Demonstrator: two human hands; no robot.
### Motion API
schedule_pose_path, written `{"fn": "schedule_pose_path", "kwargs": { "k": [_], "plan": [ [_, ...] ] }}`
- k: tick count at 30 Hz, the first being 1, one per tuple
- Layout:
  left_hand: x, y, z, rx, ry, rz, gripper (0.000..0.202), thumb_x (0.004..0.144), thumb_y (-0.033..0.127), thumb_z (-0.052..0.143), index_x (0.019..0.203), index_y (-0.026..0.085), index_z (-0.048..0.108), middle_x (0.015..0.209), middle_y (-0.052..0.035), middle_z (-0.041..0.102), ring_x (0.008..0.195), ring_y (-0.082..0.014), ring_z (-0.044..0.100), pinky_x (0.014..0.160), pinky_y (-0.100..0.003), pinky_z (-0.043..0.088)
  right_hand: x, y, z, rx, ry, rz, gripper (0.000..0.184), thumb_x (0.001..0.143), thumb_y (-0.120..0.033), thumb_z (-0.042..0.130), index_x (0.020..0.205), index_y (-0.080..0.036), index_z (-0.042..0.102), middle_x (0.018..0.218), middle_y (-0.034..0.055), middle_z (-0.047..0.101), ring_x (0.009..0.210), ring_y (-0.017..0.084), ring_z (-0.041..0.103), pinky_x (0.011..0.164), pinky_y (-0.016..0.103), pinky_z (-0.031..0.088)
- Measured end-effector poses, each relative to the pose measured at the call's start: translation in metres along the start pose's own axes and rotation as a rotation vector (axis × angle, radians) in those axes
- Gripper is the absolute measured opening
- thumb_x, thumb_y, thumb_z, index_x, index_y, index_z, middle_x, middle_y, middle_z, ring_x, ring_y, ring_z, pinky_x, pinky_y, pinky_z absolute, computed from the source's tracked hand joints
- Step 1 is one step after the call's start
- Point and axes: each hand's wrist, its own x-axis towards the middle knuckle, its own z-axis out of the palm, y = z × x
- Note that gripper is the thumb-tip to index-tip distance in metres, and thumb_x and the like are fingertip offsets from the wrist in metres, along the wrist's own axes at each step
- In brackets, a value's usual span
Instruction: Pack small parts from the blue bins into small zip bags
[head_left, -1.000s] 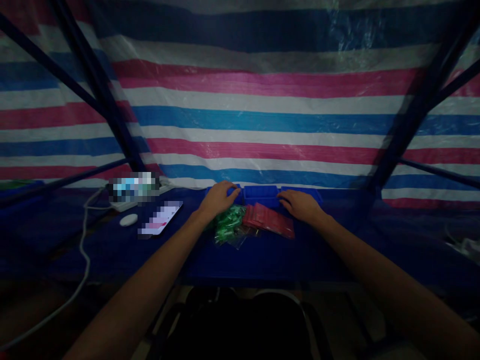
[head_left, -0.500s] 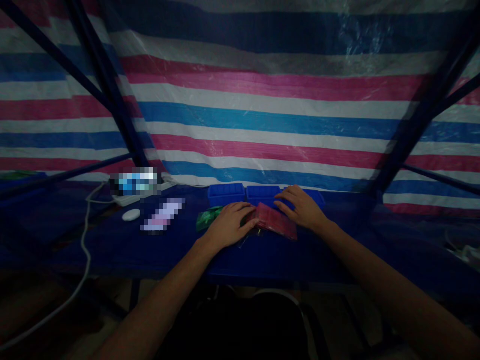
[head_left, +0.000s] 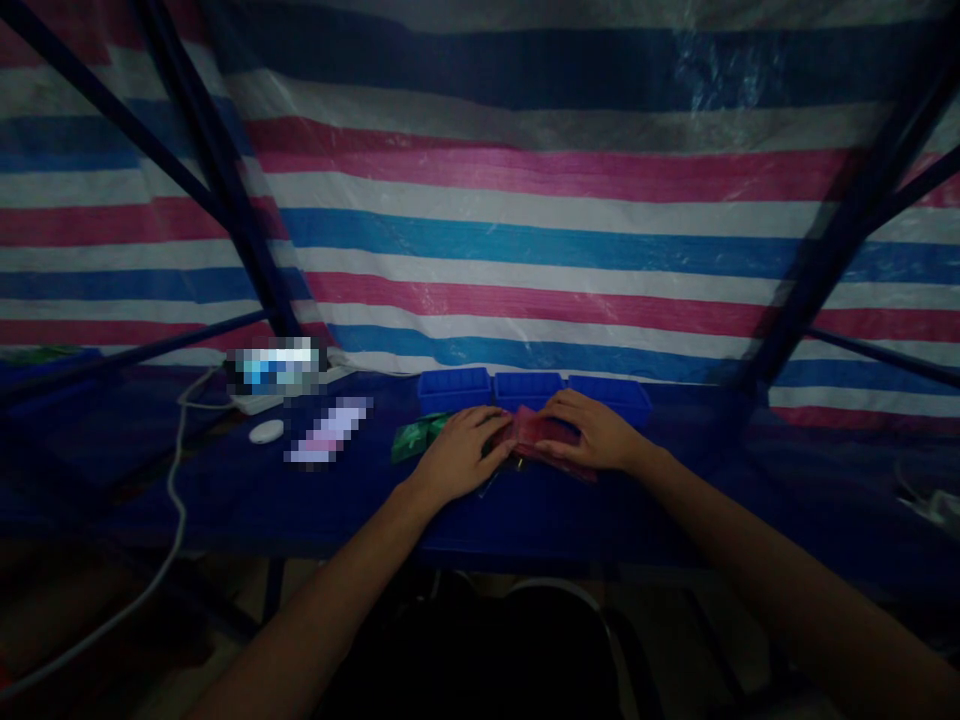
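I can't tell if my right hand (head_left: 589,432), over red bags (head_left: 527,428) on the table (head_left: 577,515), or left hand (head_left: 463,452), beside green bags (head_left: 411,438), grips anything; uneven pushing could scatter them.

No text, label or number can be read.

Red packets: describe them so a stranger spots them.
On the blue table, near the three blue trays, find the right hand. Partly beneath it lie the red packets; their colour sets them apart from the green packets beside the left hand.
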Motion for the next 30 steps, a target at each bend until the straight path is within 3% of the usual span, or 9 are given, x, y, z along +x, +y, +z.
{"fn": "schedule_pose_path", "kwargs": {
  "k": [5, 13, 17, 24, 30],
  "plan": [
    [0.000, -0.001, 0.002, 0.013, 0.019, 0.005, 0.045, 0.102, 0.047, 0.045, 0.137, 0.024, 0.061, 0.141, -0.0086, 0.059, 0.136, -0.0264, 0.048, 0.119, -0.046, 0.034, 0.000, -0.004, 0.002, 0.017, -0.027, -0.024, 0.054, 0.086, -0.058, 0.068, 0.126, -0.023, 0.063, 0.114, 0.0104, 0.065, 0.105, 0.026, 0.060, 0.094, 0.042, 0.050],
    [0.002, 0.001, 0.000, 0.017, 0.038, 0.012, 0.040, 0.102, 0.043, 0.045, 0.133, 0.026, 0.063, 0.138, -0.0074, 0.061, 0.138, -0.0257, 0.047, 0.121, -0.047, 0.033, 0.002, 0.000, 0.002, 0.000, -0.013, 0.003, 0.028, 0.098, -0.039, 0.056, 0.120, -0.025, 0.067, 0.113, 0.0079, 0.069, 0.106, 0.024, 0.061, 0.095, 0.040, 0.050],
    [0.003, 0.002, 0.000, 0.014, 0.054, 0.006, 0.039, 0.102, 0.043, 0.046, 0.132, 0.026, 0.064, 0.138, -0.0073, 0.061, 0.138, -0.0265, 0.046, 0.120, -0.049, 0.034, 0.003, 0.005, 0.003, 0.005, -0.009, -0.004, 0.026, 0.102, -0.035, 0.049, 0.109, -0.024, 0.071, 0.105, 0.0072, 0.071, 0.104, 0.023, 0.061, 0.096, 0.040, 0.050],
    [0.004, 0.007, -0.005, 0.016, 0.104, 0.015, 0.037, 0.102, 0.042, 0.046, 0.130, 0.025, 0.065, 0.137, -0.0067, 0.061, 0.138, -0.0255, 0.046, 0.122, -0.050, 0.031, 0.004, 0.011, 0.006, 0.054, 0.150, 0.003, 0.031, 0.104, -0.035, 0.045, 0.117, -0.026, 0.072, 0.117, 0.0089, 0.065, 0.112, 0.024, 0.059, 0.100, 0.041, 0.049],
    [0.013, 0.017, -0.007, -0.056, 0.140, -0.003, 0.045, 0.100, 0.043, 0.051, 0.140, 0.023, 0.056, 0.142, -0.0084, 0.059, 0.140, -0.0256, 0.046, 0.121, -0.048, 0.032, 0.007, 0.008, -0.001, 0.066, 0.275, 0.121, 0.034, 0.103, -0.041, 0.046, 0.120, -0.029, 0.073, 0.104, 0.0081, 0.065, 0.100, 0.023, 0.062, 0.090, 0.039, 0.052]
  ]
}}
